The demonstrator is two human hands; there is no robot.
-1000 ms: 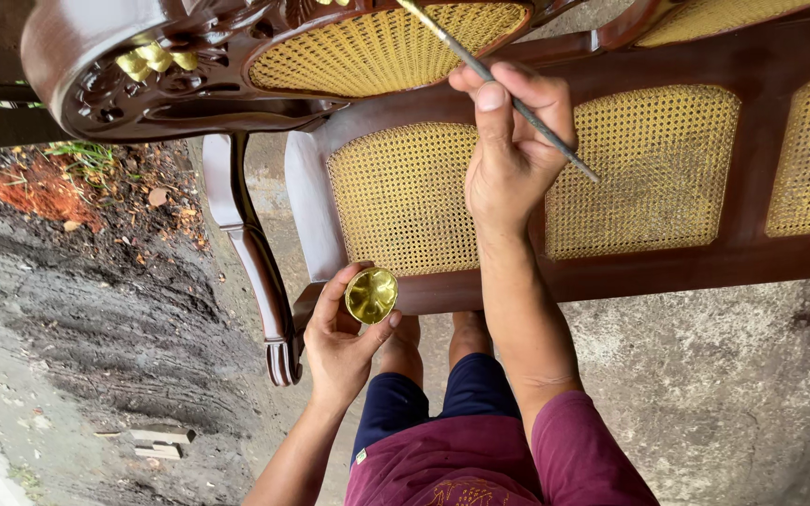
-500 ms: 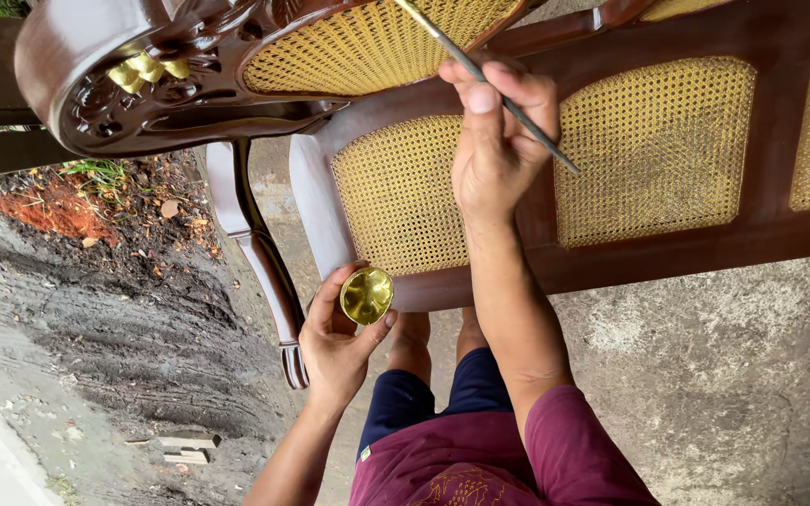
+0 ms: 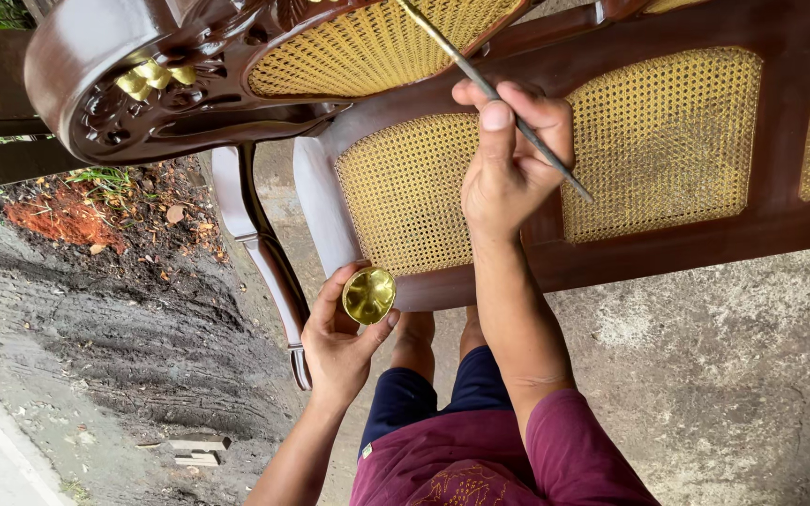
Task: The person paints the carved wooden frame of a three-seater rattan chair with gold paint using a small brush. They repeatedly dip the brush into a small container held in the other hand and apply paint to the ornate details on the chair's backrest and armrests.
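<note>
Overhead, the right hand (image 3: pixel 508 159) pinched a thin, long-handled paintbrush (image 3: pixel 494 94) against the dark carved wooden cane-panelled chair (image 3: pixel 667 244). The left hand (image 3: pixel 337 337) gripped a small round tin of gold paint (image 3: pixel 368 295).

A small round gold-paint pot (image 3: pixel 369 294) sits tilted at lower centre; a thin grey brush (image 3: pixel 494 94) slants diagonally across upper centre.

No packages, labels, signs, screens.

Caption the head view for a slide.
Right hand holds a thin brush near a dark cane-panelled chair; left hand holds a small gold-paint cup.
</note>
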